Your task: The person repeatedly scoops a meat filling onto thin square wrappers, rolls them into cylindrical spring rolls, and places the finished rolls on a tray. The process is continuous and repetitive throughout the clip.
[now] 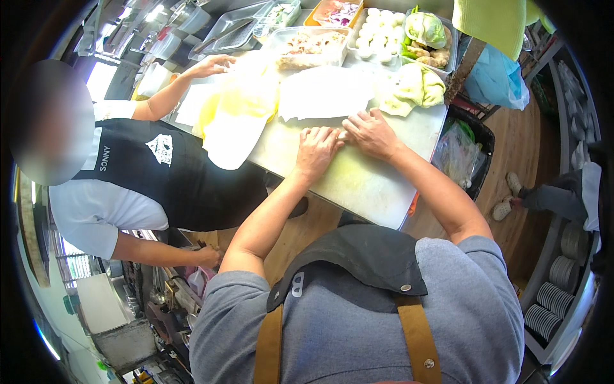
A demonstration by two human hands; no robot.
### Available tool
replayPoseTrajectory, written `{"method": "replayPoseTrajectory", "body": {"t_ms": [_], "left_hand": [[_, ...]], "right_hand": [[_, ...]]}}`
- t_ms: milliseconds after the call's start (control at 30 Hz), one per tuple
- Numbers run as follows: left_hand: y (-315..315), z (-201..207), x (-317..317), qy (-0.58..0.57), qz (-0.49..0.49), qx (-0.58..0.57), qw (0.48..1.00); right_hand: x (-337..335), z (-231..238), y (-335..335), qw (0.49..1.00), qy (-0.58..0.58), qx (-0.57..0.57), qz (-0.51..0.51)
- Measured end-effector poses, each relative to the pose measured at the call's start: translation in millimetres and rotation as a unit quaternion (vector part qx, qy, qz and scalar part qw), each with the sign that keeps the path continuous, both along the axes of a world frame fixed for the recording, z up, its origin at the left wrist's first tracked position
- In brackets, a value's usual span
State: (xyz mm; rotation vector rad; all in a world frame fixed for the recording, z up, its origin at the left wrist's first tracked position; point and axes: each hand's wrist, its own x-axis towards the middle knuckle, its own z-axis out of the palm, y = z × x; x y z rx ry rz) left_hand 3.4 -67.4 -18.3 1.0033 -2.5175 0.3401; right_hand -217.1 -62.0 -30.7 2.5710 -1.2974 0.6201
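Observation:
My left hand (318,152) and my right hand (371,133) rest side by side on a white cutting board (364,185), fingers curled down. A small pale piece (344,136) shows between them; its kind cannot be made out, as my fingers cover most of it. Just beyond my fingertips lies a bright white sheet (327,93), overexposed. A crumpled light-green cloth (416,88) sits past my right hand. Left of my left hand is a yellow plastic bag or wrap (236,109) with a white sheet under its edge.
Along the far side stand a tub of chopped meat (313,46), a container of white balls (378,35), a vegetable tub (427,38) and a steel tray (233,31). A co-worker in a black apron (192,185) stands close at left. A lined bin (457,157) is at right.

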Motion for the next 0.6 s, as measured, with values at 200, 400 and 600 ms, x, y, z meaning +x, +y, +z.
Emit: {"method": "replayPoseTrajectory", "body": {"t_ms": [200, 400, 600], "left_hand": [[6.8, 26.6, -4.4, 0.096, 0.101, 0.401, 0.905], [11.9, 77.0, 21.2, 0.132, 0.13, 0.669, 0.72], [36.7, 42.0, -12.2, -0.1, 0.047, 0.235, 0.966]], "right_hand": [[13.4, 12.0, 9.6, 0.998, -0.011, -0.056, 0.019], [-9.9, 24.6, 8.6, 0.996, -0.05, 0.065, 0.025], [-1.6, 26.8, 0.3, 0.935, -0.074, 0.33, 0.104]]}}
